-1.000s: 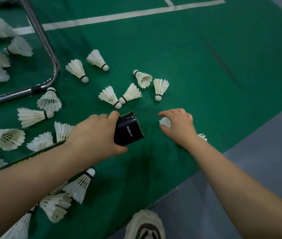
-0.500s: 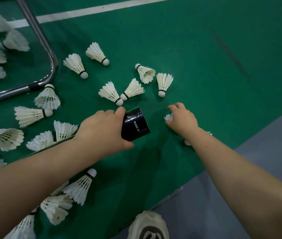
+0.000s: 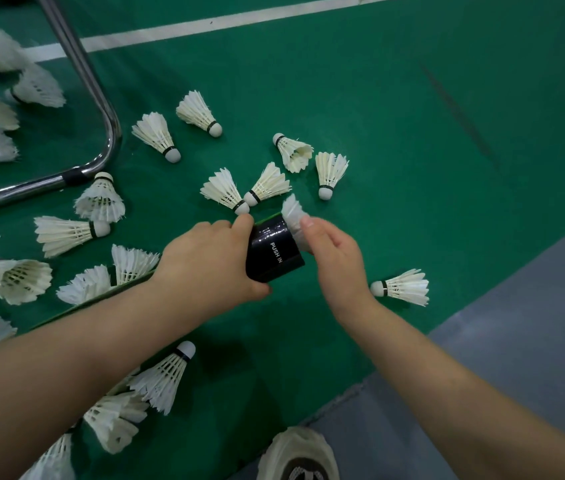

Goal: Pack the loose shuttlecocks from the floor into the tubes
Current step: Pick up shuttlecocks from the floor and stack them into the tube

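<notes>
The left hand (image 3: 212,268) is wrapped round the black end of the tube (image 3: 274,252), the end marked "PUSH IN", down at the green floor (image 3: 412,168). The right hand (image 3: 336,265) pinches a white shuttlecock (image 3: 293,213) by its feathers right at the tube's mouth. Loose shuttlecocks (image 3: 66,233) lie scattered round the tube: several just beyond it, a lone shuttlecock (image 3: 402,287) off to its right, and many more to its left beside a bent metal frame (image 3: 101,98).

Soft, even indoor light, faint shadows on green court floor (image 3: 378,116), glints on chrome frame (image 3: 94,91), wide-angle bowing at edges, far-left shuttlecocks (image 3: 4,57) blurred.
</notes>
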{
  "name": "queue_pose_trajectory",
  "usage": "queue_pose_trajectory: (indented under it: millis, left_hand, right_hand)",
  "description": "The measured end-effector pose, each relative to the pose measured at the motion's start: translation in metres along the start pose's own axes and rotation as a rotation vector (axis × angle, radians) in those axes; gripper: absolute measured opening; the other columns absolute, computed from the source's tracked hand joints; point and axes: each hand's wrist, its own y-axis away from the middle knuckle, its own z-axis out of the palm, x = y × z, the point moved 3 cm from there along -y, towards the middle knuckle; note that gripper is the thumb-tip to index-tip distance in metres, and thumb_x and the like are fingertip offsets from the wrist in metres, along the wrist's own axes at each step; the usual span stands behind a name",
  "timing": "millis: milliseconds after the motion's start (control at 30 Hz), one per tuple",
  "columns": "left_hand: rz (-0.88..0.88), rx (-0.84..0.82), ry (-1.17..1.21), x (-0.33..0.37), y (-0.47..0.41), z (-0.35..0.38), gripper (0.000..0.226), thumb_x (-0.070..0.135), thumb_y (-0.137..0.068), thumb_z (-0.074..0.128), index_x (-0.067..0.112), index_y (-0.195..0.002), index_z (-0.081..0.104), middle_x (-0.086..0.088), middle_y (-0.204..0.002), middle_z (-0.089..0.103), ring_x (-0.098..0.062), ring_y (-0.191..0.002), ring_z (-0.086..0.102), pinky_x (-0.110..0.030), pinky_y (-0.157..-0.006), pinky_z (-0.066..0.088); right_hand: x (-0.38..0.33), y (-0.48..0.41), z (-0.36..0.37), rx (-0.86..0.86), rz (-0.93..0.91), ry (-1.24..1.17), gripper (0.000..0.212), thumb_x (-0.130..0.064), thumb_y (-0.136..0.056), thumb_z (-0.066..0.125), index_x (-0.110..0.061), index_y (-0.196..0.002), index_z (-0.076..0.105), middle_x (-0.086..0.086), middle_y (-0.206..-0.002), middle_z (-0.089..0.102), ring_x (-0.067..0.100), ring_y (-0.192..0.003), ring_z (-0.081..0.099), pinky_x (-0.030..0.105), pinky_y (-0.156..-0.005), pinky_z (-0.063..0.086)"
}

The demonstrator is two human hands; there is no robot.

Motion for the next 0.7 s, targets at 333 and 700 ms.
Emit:
queue_pose_trajectory:
  millis: [333, 700]
  left_hand:
    - [-0.039, 0.134, 0.068, -0.021, 0.018, -0.036, 0.061, 0.059, -0.068, 0.067, 0.022, -0.109, 0.040, 0.003, -0.091, 0.051, -0.021, -0.087, 0.052, -0.031, -0.067, 0.045]
    - [-0.094, 0.311, 0.024, -0.071, 0.101, -0.105, 0.066, 0.059, -0.068, 0.064, 0.024, -0.117, 0.040, 0.003, -0.095, 0.056, -0.019, -0.085, 0.052, -0.031, -0.067, 0.046]
  right_hand:
    - [-0.047, 0.014, 0.028, -0.182, -0.198, 0.451, 0.027, -0.033, -0.070, 0.061, -0.009, -0.081, 0.064, 0.005, -0.077, 0.065, 0.018, -0.077, 0.056, 0.036, -0.077, 0.046]
    - [-0.141, 0.028, 0.108, -0.909, -0.066, 0.532, 0.029, -0.023, -0.060, 0.066, -0.007, -0.085, 0.065, 0.007, -0.087, 0.065, 0.012, -0.081, 0.058, 0.041, -0.089, 0.049]
